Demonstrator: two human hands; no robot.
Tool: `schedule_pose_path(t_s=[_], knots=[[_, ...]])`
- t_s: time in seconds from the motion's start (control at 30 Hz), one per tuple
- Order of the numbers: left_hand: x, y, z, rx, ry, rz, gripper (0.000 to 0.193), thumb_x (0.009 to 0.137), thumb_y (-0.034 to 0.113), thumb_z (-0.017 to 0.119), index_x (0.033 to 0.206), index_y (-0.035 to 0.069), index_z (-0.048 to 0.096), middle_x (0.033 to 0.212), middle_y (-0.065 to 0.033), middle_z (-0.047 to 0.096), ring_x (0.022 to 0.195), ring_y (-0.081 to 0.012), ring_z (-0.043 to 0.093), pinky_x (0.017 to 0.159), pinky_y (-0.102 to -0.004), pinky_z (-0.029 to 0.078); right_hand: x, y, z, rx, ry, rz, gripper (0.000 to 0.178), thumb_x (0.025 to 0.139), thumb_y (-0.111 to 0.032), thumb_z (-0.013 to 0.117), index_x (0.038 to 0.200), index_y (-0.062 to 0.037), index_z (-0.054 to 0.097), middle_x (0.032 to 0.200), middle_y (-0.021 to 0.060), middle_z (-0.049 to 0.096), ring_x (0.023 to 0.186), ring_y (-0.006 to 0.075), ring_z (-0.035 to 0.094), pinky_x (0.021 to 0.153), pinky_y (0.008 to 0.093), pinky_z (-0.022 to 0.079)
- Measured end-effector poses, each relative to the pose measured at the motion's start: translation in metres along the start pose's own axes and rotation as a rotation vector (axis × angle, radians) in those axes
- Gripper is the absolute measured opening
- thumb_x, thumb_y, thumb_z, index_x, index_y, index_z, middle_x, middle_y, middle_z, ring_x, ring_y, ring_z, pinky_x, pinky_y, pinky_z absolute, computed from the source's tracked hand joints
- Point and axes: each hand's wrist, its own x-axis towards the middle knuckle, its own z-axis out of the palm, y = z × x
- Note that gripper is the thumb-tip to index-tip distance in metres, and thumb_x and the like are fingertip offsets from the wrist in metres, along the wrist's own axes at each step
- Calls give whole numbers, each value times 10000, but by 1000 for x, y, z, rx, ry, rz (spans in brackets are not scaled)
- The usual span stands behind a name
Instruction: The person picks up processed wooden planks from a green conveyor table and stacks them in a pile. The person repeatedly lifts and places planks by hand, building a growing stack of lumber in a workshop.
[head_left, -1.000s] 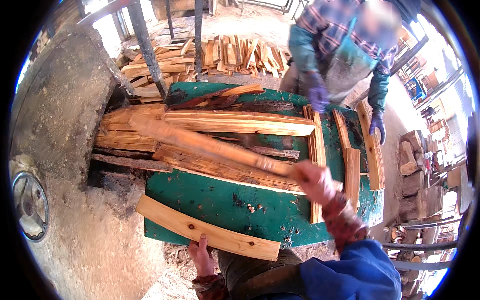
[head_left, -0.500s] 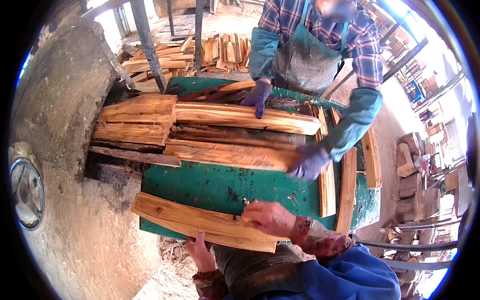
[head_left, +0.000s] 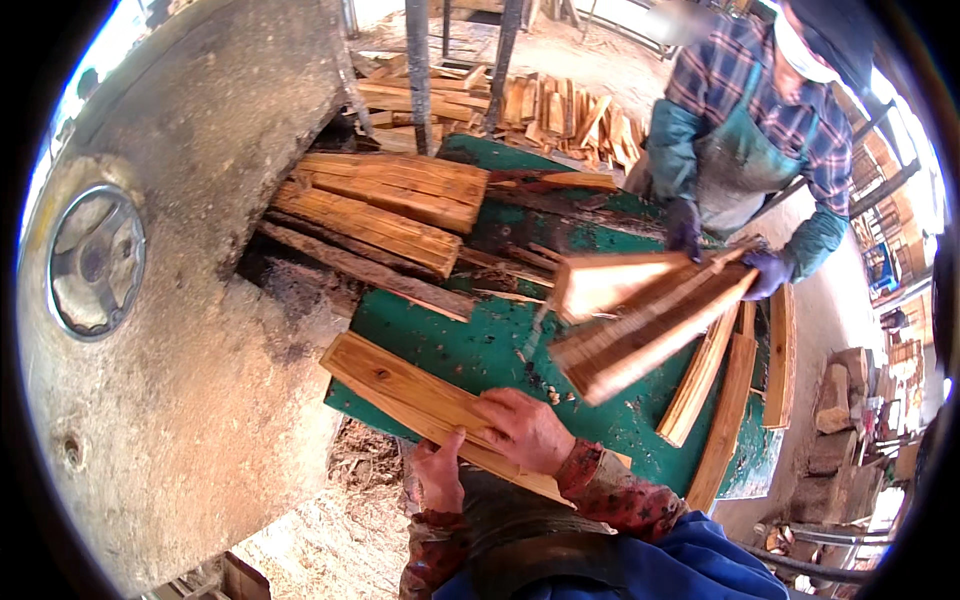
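Observation:
A split wooden plank lies slantwise along the near edge of the green table, its left end at the table's near-left corner. My left hand grips its near edge, thumb on top and the other fingers hidden below. From above, my right hand is closed over the plank right of the left thumb, fingers bent across its upper face. Across the table, a co-worker's gloved hands hold two motion-blurred pieces of split wood tilted over the tabletop.
At left stands a large, worn machine body with a handwheel. Several boards stick out of its opening onto the table. More planks lie at the table's right side. Beyond the metal posts is a wood pile.
My right hand has come down onto the plank, closer to my left hand. The co-worker has lifted wood pieces off the table and drawn them right. The view has shifted left.

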Motion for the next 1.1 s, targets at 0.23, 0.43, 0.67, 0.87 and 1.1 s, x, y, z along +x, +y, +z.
schedule_pose_path(t_s=[0.23,0.43,0.67,0.87,1.1], knots=[[6,21,-24,-83,-33,14,370,787,102,762,1083,-74,628,994,-85,671,865,-148,609,781,-279,484,69,-5,-5,-182,103,-55,428,785,-125,712,1175,-15,574,1164,164,555,1078,365,554,870,418,505],[33,29,-55,-80,-51,62,346,786,116,779,1050,-53,632,978,-71,680,842,-127,616,768,-269,489,116,38,17,-440,146,20,538,762,-130,743,1241,-23,523,1203,155,518,1130,358,516,908,442,471],[44,44,-69,-120,-38,59,341,774,107,792,1037,-48,639,969,-78,685,830,-125,621,748,-269,498,109,43,46,-542,-145,194,372,788,-144,682,1143,-86,586,1045,131,560,986,346,564,809,454,501],[60,45,-77,-19,-48,34,317,788,101,772,1029,-54,638,949,-75,675,793,-126,600,716,-270,490,49,24,47,-285,-31,106,239,794,-147,640,1024,-84,630,943,118,570,885,330,595,722,434,520],[75,51,-81,-11,-96,102,482,819,127,751,1211,-84,566,1119,-117,637,939,-196,598,852,-325,484,-49,-16,38,-409,-34,227,385,771,-134,654,1150,-84,604,1044,68,572,974,262,565,773,389,515]])
